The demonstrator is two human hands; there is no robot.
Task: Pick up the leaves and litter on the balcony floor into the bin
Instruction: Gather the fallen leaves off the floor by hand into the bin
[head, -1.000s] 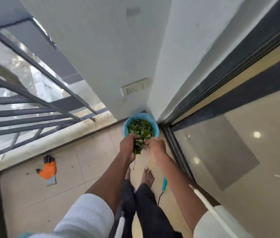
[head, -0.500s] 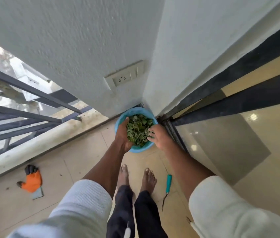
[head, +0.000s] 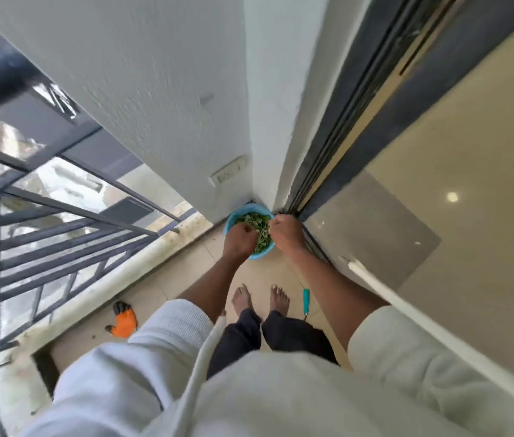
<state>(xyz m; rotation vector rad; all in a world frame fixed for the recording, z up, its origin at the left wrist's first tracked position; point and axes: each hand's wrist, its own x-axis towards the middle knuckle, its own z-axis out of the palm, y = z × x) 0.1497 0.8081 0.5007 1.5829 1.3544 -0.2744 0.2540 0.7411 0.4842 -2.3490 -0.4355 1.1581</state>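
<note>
At near left we see an orange-and-black work glove on the tiled floor. Our left hand and right hand, fingers curled into green leaves, hover over the round blue plastic bin in the far corner. A teal-handled tool lies right of our feet.

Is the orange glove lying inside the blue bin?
No, the orange glove lies on the floor tiles near the railing, well apart from the blue bin.
</note>
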